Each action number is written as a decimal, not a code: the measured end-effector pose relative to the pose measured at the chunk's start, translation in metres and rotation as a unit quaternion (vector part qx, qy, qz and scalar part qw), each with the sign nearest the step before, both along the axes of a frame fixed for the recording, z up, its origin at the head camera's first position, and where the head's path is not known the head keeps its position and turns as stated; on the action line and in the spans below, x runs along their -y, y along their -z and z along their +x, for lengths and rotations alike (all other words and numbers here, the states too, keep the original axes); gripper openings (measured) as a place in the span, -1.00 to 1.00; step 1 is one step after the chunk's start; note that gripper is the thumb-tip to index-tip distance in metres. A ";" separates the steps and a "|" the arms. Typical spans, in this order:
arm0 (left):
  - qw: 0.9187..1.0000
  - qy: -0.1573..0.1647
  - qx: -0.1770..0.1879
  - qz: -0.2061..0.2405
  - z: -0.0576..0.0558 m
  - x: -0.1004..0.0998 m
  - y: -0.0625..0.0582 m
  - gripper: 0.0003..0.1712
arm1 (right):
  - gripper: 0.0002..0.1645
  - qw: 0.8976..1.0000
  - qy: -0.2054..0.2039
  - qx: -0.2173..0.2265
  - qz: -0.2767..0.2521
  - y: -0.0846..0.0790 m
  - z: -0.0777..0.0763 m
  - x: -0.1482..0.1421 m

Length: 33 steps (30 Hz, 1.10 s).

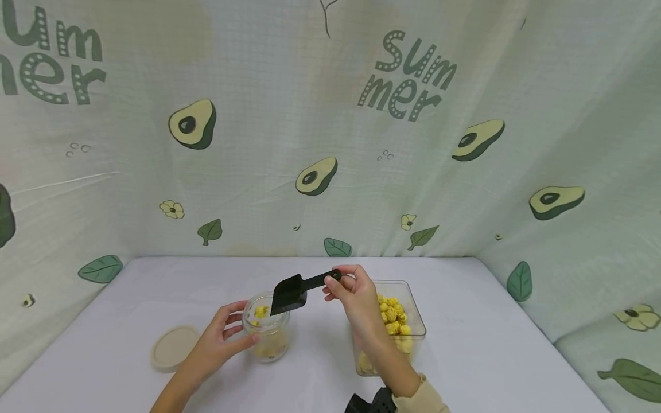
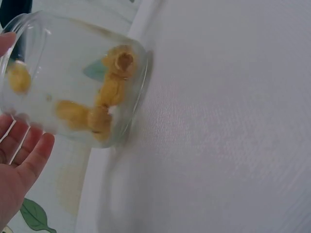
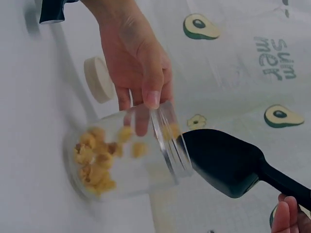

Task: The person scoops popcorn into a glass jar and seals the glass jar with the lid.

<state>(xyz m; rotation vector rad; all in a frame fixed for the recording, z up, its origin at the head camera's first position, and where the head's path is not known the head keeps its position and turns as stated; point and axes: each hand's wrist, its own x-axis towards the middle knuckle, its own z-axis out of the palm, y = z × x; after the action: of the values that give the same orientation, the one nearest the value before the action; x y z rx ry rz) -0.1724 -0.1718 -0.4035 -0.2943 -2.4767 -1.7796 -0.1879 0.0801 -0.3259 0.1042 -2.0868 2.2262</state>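
A clear jar [image 1: 265,338] stands on the table with yellow popcorn [image 3: 95,162] at its bottom. My left hand [image 1: 225,335] grips the jar near its mouth, thumb on the near side and fingers on the far side. Over the rim tilts a black scoop [image 1: 290,293], its tip lowered toward the jar's opening. The end of its handle is pinched by my right hand [image 1: 356,298]. Several popcorn pieces [image 3: 139,149] show blurred inside the jar, above those at the bottom. In the left wrist view, the jar [image 2: 73,87] has popcorn near its mouth too.
Right of the jar is a clear rectangular container [image 1: 417,321] with more popcorn [image 1: 393,315], partly behind my right forearm. A round beige lid [image 1: 172,349] lies at the left, beside my left forearm. A printed curtain [image 1: 258,126] hangs behind the white table [image 1: 480,344].
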 end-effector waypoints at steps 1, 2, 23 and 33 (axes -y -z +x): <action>1.000 0.000 -0.004 0.002 0.000 0.000 0.000 -0.27 | -0.60 1.000 -0.001 -0.005 0.003 0.000 0.000 0.000; 1.000 0.001 -0.007 0.003 0.000 0.000 0.000 -0.27 | -0.59 1.000 -0.002 -0.013 0.007 -0.001 0.001 0.001; 1.000 -0.005 0.002 0.001 0.000 0.002 -0.001 -0.24 | -0.73 0.914 -0.040 -0.352 0.200 -0.001 0.019 0.006; 1.000 -0.003 0.000 -0.005 -0.001 0.000 0.000 -0.24 | -0.70 0.928 -0.013 -0.336 0.162 -0.006 0.024 -0.005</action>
<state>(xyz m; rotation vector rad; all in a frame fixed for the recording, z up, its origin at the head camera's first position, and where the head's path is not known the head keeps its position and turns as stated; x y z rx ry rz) -0.1731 -0.1719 -0.4034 -0.2878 -2.4835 -1.7657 -0.1643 0.0852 -0.3200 0.7936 -2.0000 1.5045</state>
